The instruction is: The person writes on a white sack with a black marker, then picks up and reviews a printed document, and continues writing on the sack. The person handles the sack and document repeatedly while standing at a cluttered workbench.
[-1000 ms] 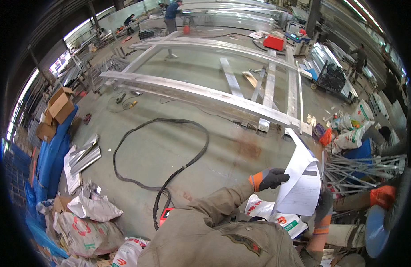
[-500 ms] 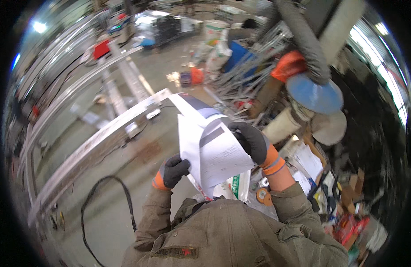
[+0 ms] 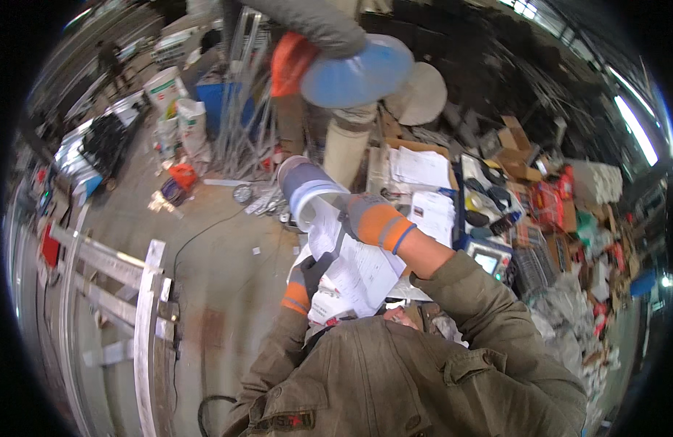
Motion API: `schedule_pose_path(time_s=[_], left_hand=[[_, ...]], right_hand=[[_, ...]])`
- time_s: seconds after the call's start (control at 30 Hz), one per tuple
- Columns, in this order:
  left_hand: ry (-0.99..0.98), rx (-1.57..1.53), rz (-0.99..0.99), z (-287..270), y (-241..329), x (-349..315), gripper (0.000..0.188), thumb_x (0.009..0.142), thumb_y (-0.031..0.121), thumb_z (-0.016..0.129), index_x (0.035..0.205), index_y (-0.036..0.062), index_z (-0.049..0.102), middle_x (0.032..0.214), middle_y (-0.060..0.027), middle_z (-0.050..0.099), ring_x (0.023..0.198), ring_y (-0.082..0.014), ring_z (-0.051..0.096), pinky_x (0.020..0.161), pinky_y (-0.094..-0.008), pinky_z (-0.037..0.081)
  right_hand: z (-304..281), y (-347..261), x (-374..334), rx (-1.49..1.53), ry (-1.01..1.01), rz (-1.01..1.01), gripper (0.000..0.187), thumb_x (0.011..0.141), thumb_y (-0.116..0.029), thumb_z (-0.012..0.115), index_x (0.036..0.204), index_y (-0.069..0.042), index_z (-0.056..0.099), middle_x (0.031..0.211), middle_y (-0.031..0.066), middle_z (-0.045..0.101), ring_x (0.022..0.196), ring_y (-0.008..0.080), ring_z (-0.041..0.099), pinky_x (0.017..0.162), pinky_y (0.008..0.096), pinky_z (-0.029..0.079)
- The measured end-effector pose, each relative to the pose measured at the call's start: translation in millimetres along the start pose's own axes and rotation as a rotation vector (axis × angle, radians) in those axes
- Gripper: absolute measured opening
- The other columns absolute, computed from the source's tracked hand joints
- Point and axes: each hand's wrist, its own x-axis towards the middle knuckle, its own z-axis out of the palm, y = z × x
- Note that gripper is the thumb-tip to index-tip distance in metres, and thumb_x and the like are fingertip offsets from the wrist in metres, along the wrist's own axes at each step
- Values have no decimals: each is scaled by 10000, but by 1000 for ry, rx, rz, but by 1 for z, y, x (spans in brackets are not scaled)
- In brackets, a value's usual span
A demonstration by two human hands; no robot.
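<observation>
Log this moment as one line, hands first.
left hand: holding paper sheets | right hand: holding paper sheets | beyond: paper pile | at left: metal frame

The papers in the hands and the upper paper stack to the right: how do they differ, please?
The held papers bend and curl near the top, while the paper stack lies nearly flat. The left hand and right hand grip the held papers; no hand touches the paper stack. Both are mainly white.

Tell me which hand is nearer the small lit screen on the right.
Right. The right hand is left of the small lit screen and a little higher in the picture; the left hand is farther left.
</observation>
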Motion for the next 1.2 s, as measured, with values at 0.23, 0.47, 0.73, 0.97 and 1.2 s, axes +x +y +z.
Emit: schedule_pose_path(time_s=[0.23,0.47,0.73,0.97,1.2], left_hand=[[79,-151,-92,53,-10,40,323,1027,242,888,1173,-40,830,886,28,722,707,-67,506,625,-265,399],[-69,42,181,50,96,24,322,1061,254,825,1166,-50,816,1022,-6,758,904,-105,608,820,-310,500],[-150,193,545,51,214,-19,369,1060,280,818,1277,-18,829,1024,-54,824,813,-96,707,668,-285,537],[-21,438,675,40,236,-23,246,1042,148,824,1248,16,854,922,-13,761,853,-110,665,765,-319,536],[349,282,1009,18,224,-38,580,950,119,932,1498,58,751,768,73,533,720,-31,470,640,-252,404]], right_hand=[[-37,60,-41,32,70,266,350,1009,-269,732,1191,27,778,1136,285,823,1067,477,795,947,543,624],[-75,81,-127,633,374,369,458,1023,-280,848,1376,-4,751,1226,140,810,1073,196,727,961,365,591],[-64,41,-172,837,673,360,478,1022,-253,875,1385,24,731,1234,121,813,1100,167,735,969,338,601],[-44,16,-188,933,770,400,411,1000,-208,889,1307,33,761,1096,103,825,971,131,733,881,311,604],[-67,5,-210,1011,838,391,376,1008,-199,870,1286,36,773,1093,113,826,972,147,746,868,320,606]])
